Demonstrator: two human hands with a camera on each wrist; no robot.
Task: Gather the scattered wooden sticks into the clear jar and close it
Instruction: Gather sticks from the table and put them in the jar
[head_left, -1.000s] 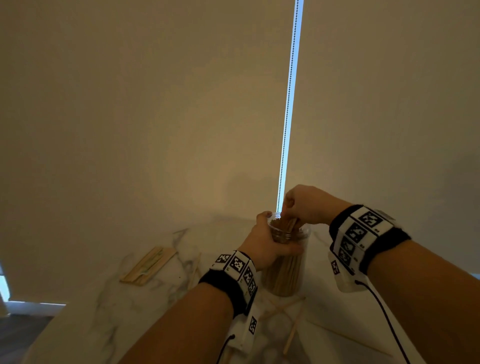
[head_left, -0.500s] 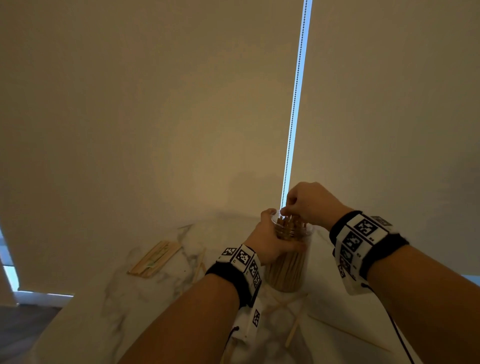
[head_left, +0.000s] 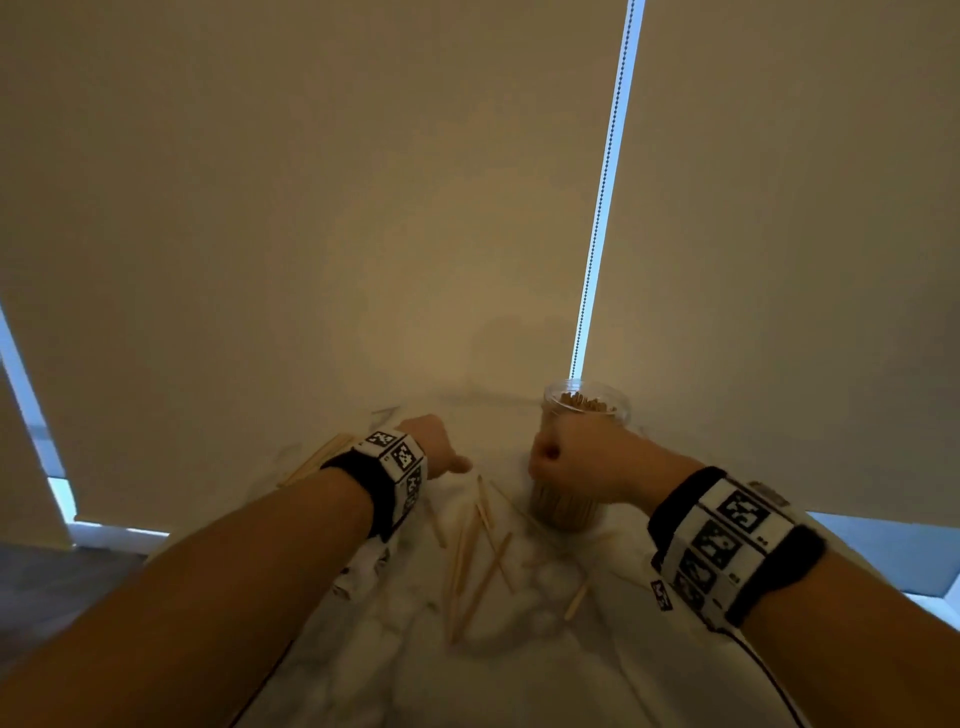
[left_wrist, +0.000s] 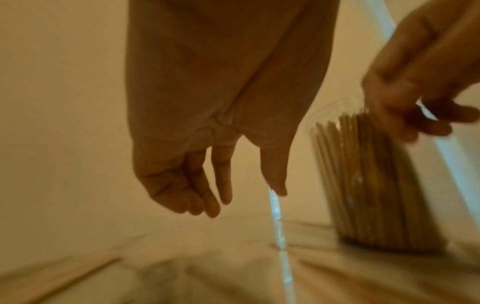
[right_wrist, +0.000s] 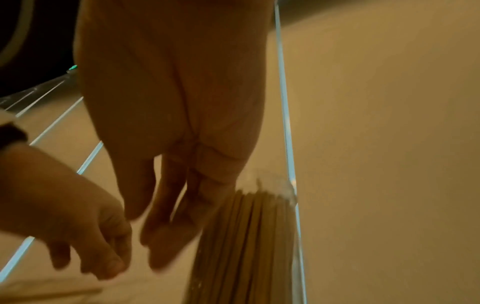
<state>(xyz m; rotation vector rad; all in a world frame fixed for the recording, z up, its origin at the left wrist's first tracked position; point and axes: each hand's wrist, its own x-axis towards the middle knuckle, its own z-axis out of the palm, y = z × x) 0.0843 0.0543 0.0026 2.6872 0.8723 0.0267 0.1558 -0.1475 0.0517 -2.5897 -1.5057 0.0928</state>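
Observation:
The clear jar (head_left: 584, 410), packed with upright wooden sticks, stands lidless at the far side of the marble table (head_left: 519, 665). My right hand (head_left: 563, 457) hangs just in front of it, fingers loosely curled and holding nothing. In the right wrist view the right hand (right_wrist: 155, 236) dangles beside the jar (right_wrist: 246, 246). My left hand (head_left: 441, 452) hovers to the jar's left, empty; its fingers (left_wrist: 215, 197) hang relaxed, with the jar (left_wrist: 369, 181) to their right. Several loose sticks (head_left: 470, 556) lie scattered on the table between my forearms.
A flat wooden piece (head_left: 311, 462) lies at the table's far left, behind my left wrist. Pale window blinds rise right behind the table, with a bead chain (head_left: 602, 208) hanging down to the jar. Dark floor (head_left: 52, 582) shows at the lower left.
Both hands have left the jar's mouth. The left hand released the jar and moved left and down. The right hand dropped in front of the jar. The head view tilted down.

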